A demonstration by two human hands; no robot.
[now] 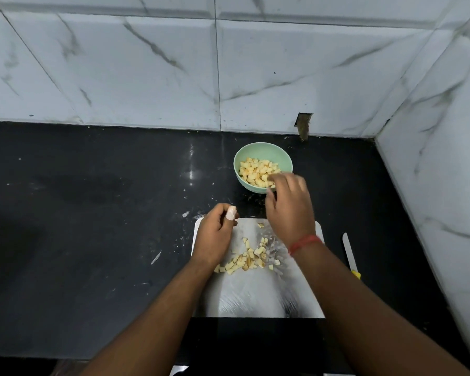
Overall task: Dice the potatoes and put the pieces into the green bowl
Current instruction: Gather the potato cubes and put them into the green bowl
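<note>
The right hand (289, 206) hangs with loosely curled fingers over the near rim of the green bowl (263, 166), touching the potato cubes (259, 172) heaped inside; whether it pinches any I cannot tell. The left hand (216, 236) curls round something pale at the cutting board's (258, 291) far left corner. More diced pieces (248, 259) lie between the wrists. A knife (350, 255) rests on the worktop beside the board's right edge.

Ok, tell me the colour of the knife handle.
Yellow; only the tip of the knife handle shows, beside the right forearm, in the head view.
</note>
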